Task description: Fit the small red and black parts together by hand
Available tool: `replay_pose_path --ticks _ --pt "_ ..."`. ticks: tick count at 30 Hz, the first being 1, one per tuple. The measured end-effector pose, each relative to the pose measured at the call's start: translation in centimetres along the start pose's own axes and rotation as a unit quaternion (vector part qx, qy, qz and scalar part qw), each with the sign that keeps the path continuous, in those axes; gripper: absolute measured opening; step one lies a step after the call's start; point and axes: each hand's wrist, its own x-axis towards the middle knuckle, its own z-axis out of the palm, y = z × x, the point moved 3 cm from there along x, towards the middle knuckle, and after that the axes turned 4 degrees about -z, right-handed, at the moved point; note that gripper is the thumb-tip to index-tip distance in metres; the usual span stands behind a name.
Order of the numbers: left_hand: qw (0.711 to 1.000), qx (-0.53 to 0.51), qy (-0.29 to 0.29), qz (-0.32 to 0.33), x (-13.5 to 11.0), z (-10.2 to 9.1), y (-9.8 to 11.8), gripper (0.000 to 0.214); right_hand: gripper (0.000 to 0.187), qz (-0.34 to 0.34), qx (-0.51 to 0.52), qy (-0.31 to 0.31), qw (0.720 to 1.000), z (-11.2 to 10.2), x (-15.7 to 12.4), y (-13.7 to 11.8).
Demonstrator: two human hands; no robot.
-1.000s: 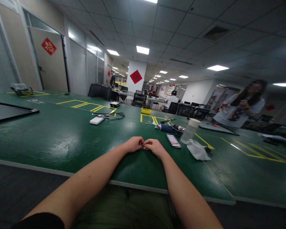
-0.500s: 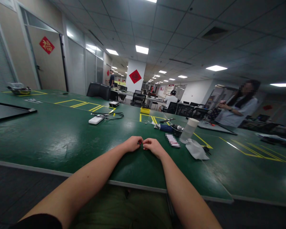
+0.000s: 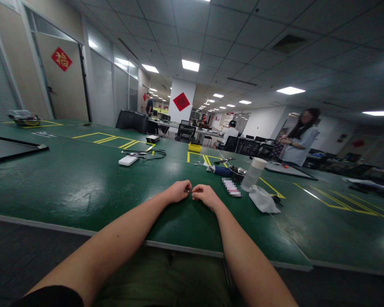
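My left hand (image 3: 179,191) is closed, its fingertips pinched around something small that I cannot make out. Close beside it, my right hand (image 3: 205,195) is also closed, with thumb and fingers pressed together. Whatever lies between its fingertips is too small to name. Both hands rest low over the green table (image 3: 121,196), fingertips facing with a narrow gap. To the right of my right hand lies a phone (image 3: 231,187) with a blurred screen. Beyond it are a white-capped translucent bottle (image 3: 252,175) and a white cloth pouch (image 3: 264,200).
Ahead are a white power bank (image 3: 128,160) with black cables, a metal bowl (image 3: 238,172), a dark blue rolled item (image 3: 222,171) and a yellow box (image 3: 195,147). Yellow tape marks the tabletop. A person (image 3: 299,140) stands beyond the table at right; others are farther back.
The person at right has moved left and farther off. A small red spot at my left fingertips no longer shows. My hands have barely moved.
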Motion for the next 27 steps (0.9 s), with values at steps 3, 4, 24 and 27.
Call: replay_pose_path --ticks 3,4,24,27 --pt "1.000 0.002 -0.008 0.004 -0.01 0.08 -0.06 0.026 0.013 -0.001 -0.001 -0.004 1.000 0.01 0.04 -0.04" --pt "1.000 0.002 -0.010 0.002 -0.01 0.10 -0.08 0.026 0.012 -0.001 -0.001 -0.006 1.000 0.02 0.07 -0.03" --pt "1.000 -0.001 -0.008 -0.007 -0.08 -0.34 0.26 0.029 0.015 0.035 0.070 0.000 0.997 0.37 0.28 0.57" --pt "1.000 -0.011 -0.003 -0.004 -0.08 -0.28 0.24 0.032 0.014 0.030 0.081 -0.001 0.996 0.42 0.21 0.31"
